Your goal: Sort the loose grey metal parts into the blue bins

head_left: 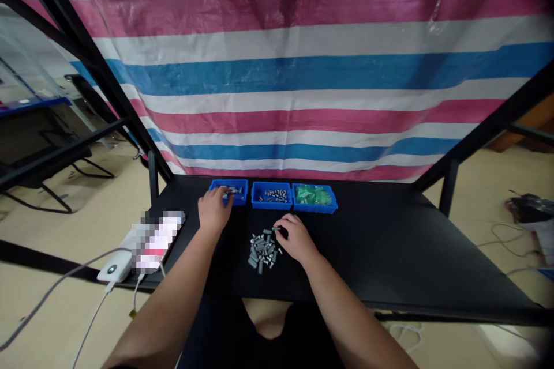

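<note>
My left hand (214, 209) reaches over the left blue bin (243, 200), which holds small metallic pieces. Its fingers are curled at the near left side of that bin, and I cannot make out what lies between the tips. My right hand (296, 237) pinches a small grey cylindrical piece (276, 229) between thumb and finger. Just left of that hand, a loose pile of grey cylinders and small screws (262, 249) lies on the black table (367, 248).
The middle blue bin (272, 205) holds small metal parts; the right blue bin (315, 208) holds green bags or pieces. At left lie a phone (162, 239) and a white device (115, 265) with cables. Behind the table hangs a striped sheet (285, 78) between black frame posts.
</note>
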`<state>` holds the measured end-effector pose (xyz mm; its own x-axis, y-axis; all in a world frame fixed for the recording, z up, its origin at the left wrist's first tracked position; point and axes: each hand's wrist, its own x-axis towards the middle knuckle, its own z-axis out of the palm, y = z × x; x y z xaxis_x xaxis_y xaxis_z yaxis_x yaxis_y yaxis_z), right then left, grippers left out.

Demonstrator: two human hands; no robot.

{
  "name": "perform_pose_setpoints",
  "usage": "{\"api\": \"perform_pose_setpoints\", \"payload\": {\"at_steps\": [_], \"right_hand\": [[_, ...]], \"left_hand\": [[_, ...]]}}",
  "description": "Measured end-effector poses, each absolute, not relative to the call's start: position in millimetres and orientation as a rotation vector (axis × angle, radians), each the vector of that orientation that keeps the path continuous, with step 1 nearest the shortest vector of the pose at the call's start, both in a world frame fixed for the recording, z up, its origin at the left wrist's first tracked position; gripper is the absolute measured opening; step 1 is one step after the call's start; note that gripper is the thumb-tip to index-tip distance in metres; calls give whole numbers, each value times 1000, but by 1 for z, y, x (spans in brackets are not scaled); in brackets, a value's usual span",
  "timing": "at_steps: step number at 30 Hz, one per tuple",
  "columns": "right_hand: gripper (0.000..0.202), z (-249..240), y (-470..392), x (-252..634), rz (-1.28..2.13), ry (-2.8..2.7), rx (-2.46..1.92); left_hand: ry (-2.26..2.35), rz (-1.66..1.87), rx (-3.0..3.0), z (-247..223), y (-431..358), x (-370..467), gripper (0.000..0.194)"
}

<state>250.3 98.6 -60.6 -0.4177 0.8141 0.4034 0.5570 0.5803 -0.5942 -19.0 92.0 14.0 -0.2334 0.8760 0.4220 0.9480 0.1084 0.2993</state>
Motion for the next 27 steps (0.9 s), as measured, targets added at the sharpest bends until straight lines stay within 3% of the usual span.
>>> {"api": "perform_pose_setpoints", "payload": {"at_steps": [2,4,7,14,18,23,27], "right_hand": [[17,-59,98,251,498,-2124,-1082],[17,-56,97,252,508,-2116,-1089],[19,-46,100,254,561,-2177,-1110],[15,5,135,215,680,-2553,-989],[16,31,144,179,522,-2131,-1031],[11,15,130,193,476,-2168,-1139],[30,-13,121,217,663,-2447,-1009]], "left_hand": [[-2229,-795,-1716,22,97,-22,30],[-2225,-801,-1730,21,93,-22,24],[-2247,-851,-1872,2,72,-18,12],[-2299,-946,-2117,-44,31,-13,7],[-2242,-981,-2221,-43,33,-14,7],[-2213,-985,-2257,-44,34,-16,6],[-2221,-949,-2268,-47,35,-17,8]]}}
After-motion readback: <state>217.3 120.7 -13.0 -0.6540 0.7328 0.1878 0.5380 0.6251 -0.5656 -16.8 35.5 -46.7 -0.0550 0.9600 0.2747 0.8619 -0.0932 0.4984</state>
